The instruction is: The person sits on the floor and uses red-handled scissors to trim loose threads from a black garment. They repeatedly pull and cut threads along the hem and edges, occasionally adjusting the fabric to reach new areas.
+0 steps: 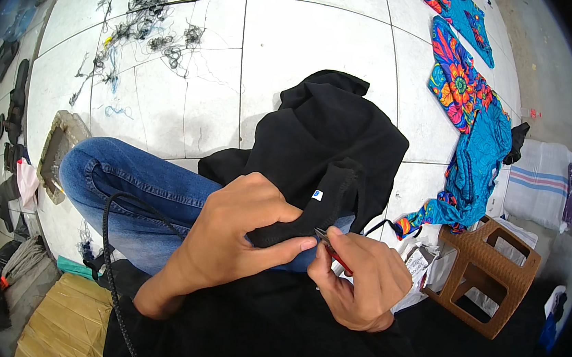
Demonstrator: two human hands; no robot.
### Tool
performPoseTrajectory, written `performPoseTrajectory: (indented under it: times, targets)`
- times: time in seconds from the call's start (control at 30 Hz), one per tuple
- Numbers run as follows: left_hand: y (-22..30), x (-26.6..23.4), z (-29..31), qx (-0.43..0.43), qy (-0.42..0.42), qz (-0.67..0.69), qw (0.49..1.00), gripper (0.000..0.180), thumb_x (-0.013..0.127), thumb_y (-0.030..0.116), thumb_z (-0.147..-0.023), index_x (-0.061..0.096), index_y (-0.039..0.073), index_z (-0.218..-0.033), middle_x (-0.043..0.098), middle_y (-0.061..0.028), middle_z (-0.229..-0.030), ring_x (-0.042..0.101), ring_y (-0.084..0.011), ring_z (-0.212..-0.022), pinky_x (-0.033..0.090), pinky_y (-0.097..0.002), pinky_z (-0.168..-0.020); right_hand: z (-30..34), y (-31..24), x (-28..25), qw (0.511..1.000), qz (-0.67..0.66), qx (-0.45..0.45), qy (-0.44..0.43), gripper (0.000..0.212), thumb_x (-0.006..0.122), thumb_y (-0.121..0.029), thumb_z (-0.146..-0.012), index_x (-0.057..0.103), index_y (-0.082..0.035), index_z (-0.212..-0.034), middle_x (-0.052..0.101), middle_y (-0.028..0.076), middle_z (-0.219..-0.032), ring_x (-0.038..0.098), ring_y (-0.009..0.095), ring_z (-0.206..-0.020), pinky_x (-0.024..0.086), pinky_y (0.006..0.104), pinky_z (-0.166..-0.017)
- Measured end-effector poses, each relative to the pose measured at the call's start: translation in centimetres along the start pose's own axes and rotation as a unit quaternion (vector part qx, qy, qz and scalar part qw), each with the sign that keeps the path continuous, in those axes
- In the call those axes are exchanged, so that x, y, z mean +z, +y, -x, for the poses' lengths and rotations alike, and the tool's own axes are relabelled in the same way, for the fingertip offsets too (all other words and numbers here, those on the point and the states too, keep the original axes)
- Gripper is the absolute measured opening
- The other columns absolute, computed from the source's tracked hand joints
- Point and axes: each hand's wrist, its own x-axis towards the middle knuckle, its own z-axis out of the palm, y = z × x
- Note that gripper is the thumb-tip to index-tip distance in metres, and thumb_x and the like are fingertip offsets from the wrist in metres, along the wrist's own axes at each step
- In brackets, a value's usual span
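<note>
A black garment (332, 128) lies bunched over my lap and spreads onto the tiles ahead. My left hand (237, 225) is closed on its banded edge, thumb below and fingers above. On the inside of that band sits a small white label (317, 195). Between the thumb and fingers of my right hand (369, 283) is a pair of small thread snips (341, 261) with a red handle. The metal tips are at the band's edge, right beside my left thumb. Whether they touch a thread is too small to tell.
Dark thread scraps (151, 0) litter the white tiles at the far left. Bright patterned blue garments (477, 162) lie along the right, near a brown plastic stool (437, 286) on its side. A stone-like block (62, 146) is beside my bent knee (87, 166); a taped package (69, 323) stands lower left.
</note>
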Motion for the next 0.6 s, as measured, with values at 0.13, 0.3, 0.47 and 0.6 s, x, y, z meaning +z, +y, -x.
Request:
performPoseTrajectory:
  times: [0.13, 0.3, 0.47, 0.6]
  targets:
    - [0.0, 0.0, 0.1, 0.003, 0.003, -0.003, 1.000, 0.030, 0.093, 0.011, -0.072, 0.071, 0.002, -0.091, 0.065, -0.0082, -0.080, 0.062, -0.0274, -0.076, 0.048, -0.0371, -0.068, -0.2, 0.0, 0.1, 1.000, 0.003, -0.009, 0.001, 0.035, 0.086, -0.001, -0.070, 0.075, 0.001, -0.103, 0.074, 0.010, -0.077, 0.068, 0.022, -0.061, 0.048, 0.0293, -0.052]
    - [0.1, -0.3, 0.1, -0.025, -0.015, -0.003, 1.000, 0.030, 0.092, 0.009, -0.070, 0.070, 0.000, -0.088, 0.068, -0.0100, -0.084, 0.064, -0.0256, -0.080, 0.047, -0.0345, -0.067, 0.1, 0.8, 0.5, 0.999, -0.037, -0.020, 0.000, 0.041, 0.088, -0.006, -0.071, 0.075, 0.000, -0.110, 0.074, 0.011, -0.088, 0.066, 0.020, -0.062, 0.045, 0.0267, -0.052]
    - [-0.5, -1.3, 0.4, -0.011, -0.041, -0.041, 0.998, 0.028, 0.091, 0.009, -0.071, 0.072, 0.001, -0.090, 0.069, -0.0096, -0.086, 0.065, -0.0268, -0.085, 0.047, -0.0366, -0.077, -1.7, 4.2, 0.3, 0.966, -0.186, 0.178, 0.005, 0.060, 0.090, -0.006, -0.073, 0.070, 0.000, -0.129, 0.070, 0.017, -0.123, 0.070, 0.020, -0.084, 0.053, 0.0280, -0.064]
    - [-0.4, -2.6, -0.3, 0.004, -0.098, -0.042, 0.994, 0.027, 0.089, 0.016, -0.078, 0.075, 0.007, -0.099, 0.067, -0.0035, -0.088, 0.061, -0.0246, -0.086, 0.045, -0.0378, -0.083, -1.5, 8.7, 2.7, 0.959, -0.252, 0.111, -0.072, 0.047, 0.086, 0.002, -0.077, 0.072, 0.001, -0.121, 0.071, 0.016, -0.123, 0.073, 0.019, -0.095, 0.058, 0.0283, -0.079]
